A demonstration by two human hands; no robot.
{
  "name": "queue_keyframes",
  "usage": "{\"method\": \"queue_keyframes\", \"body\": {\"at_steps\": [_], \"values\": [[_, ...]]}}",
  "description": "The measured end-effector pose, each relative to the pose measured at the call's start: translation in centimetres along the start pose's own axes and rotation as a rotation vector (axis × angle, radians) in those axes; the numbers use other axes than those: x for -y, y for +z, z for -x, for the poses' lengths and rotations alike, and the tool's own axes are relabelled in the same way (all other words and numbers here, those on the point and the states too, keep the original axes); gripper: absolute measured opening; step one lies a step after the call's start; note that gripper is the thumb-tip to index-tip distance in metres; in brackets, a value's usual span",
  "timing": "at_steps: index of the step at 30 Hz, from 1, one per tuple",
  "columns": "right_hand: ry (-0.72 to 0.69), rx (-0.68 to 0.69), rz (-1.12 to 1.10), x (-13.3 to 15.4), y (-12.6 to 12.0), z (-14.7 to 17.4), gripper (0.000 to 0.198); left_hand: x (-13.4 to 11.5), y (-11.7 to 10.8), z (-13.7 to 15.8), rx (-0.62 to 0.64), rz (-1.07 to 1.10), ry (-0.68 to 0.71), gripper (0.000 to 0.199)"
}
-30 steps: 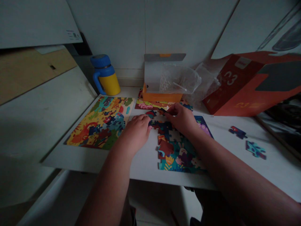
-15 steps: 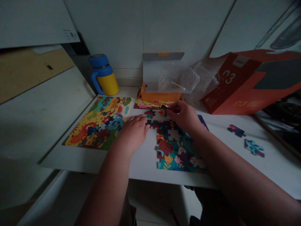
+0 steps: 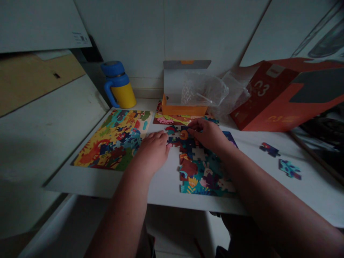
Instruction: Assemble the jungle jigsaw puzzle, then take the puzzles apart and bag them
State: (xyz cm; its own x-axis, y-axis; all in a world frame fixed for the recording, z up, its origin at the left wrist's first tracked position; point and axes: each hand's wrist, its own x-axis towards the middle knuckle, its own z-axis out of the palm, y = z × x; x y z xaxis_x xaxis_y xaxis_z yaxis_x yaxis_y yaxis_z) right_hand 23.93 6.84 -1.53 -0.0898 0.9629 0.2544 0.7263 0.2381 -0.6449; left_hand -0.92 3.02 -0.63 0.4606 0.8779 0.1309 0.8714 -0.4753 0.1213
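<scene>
On the left of the white table [image 3: 163,190], a flat yellow and green animal puzzle [image 3: 118,139] lies with its bottom right side partly hidden by the left arm [image 3: 120,208]. Behind it stands a blue and yellow cup with a handle [image 3: 122,93]. The left hand [image 3: 155,145] rests loose and released, palm down, fingertips by a dark blue and teal cardboard puzzle [image 3: 206,179]. That puzzle sits mid-table with a bumpy left edge, a white bunny, a yellow flower and a white gap. An orange open box [image 3: 185,110] covers most of a red and pink puzzle [image 3: 172,120]. At the top left of the dark puzzle is a dark blue piece with an orange round shape [image 3: 184,134]. The right hand [image 3: 205,133] has its thumb at that piece; I cannot tell if it pinches it. The right arm [image 3: 268,190] hides the puzzle's right side. Farther right, a big red box [image 3: 285,104] is cut off.
</scene>
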Motion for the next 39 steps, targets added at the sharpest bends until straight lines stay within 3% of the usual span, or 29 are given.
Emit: {"method": "queue_keyframes", "body": {"at_steps": [9,25,33,39], "values": [[-0.08,0.079,0.245,0.1,0.3,0.0,0.037,-0.2,-0.1,0.0,0.012,-0.018,-0.004,0.04],[-0.251,0.086,0.184,0.2,0.8,0.6,0.022,-0.2,0.1,0.0,-0.008,-0.003,0.012,0.038],[-0.234,0.067,0.18,0.5,0.6,0.7,0.019,0.3,-0.8,0.0,-0.009,-0.038,-0.056,0.026],[-0.388,0.065,0.207,0.6,1.3,0.7,0.028,0.8,-1.3,-0.2,-0.003,-0.083,-0.084,0.027]]}}
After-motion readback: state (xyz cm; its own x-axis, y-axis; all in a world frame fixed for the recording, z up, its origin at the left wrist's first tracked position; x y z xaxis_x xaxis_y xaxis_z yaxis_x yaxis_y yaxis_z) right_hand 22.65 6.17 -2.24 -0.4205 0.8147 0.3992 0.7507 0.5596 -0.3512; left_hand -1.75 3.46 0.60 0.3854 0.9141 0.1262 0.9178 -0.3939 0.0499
